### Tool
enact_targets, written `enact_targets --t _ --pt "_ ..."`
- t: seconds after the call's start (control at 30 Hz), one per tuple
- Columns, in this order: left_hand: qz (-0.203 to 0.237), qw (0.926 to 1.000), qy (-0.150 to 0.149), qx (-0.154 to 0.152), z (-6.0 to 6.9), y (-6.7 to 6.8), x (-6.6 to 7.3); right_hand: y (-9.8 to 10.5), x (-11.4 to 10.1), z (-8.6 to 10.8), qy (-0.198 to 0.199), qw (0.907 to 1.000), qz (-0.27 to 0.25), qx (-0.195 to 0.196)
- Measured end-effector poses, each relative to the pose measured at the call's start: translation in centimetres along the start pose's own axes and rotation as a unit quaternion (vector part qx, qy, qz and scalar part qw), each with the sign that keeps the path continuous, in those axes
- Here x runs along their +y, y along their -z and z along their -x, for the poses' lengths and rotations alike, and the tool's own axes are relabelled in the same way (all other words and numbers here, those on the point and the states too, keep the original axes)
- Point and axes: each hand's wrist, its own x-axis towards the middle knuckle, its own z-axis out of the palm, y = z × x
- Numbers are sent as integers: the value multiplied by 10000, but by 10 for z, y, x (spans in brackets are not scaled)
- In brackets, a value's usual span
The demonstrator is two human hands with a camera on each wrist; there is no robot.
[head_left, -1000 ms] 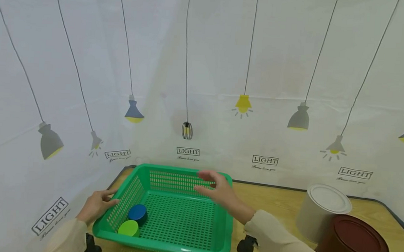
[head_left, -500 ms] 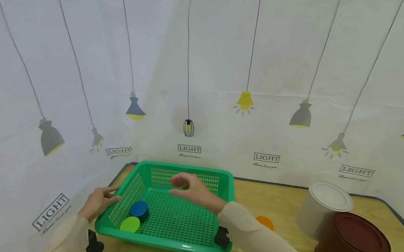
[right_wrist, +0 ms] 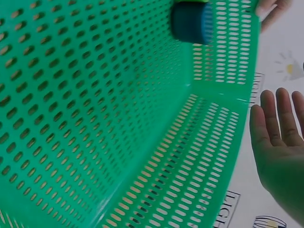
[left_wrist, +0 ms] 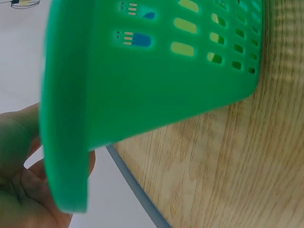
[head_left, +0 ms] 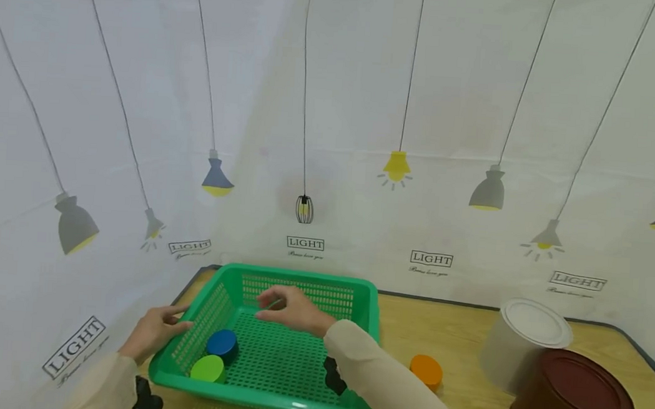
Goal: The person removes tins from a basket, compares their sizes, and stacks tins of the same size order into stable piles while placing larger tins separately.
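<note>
A green perforated plastic basket [head_left: 360, 350] stands on the table. My left hand [head_left: 153, 331] grips its left rim; in the left wrist view, part of that hand [left_wrist: 31, 190] is hidden behind the rim. Inside, toward the left, lie a blue round piece [head_left: 222, 346] and a lime-green round piece [head_left: 208, 369], side by side. My right hand [head_left: 293, 309] hovers over the basket, holding nothing. The right wrist view shows its fingers [right_wrist: 287, 114] extended and the blue piece dark against the basket. An orange round piece [head_left: 426, 372] rests on the table right of the basket.
On the right stand a white can [head_left: 527, 342] and, in front of it, a dark red-brown can [head_left: 575, 395], both with lids on. A wood-grain tabletop [head_left: 438, 324] ends at a dark edge along a printed wall cloth [head_left: 350, 199].
My right hand has moved left from above the basket's right rim to over its middle. The orange piece, hidden at first, now shows beside my sleeve. My left hand stays at the rim.
</note>
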Motion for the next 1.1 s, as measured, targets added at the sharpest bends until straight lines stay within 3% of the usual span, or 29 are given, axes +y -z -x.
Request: enact_targets --t 0.33,0.67,0.83,1.1 --pt "174 9998 64 13 -2 -2 -2 -16 27 -3 -301 9991 248 -175" --pt "427 9989 190 26 2 1 -5 -38 35 -18 -491 9980 74 -384" --pt "443 9990 69 36 3 1 -4 -46 37 -22 -677 9956 269 -590" --pt "77 9995 -303 97 4 0 -7 -55 38 -31 -842 9930 397 -733"
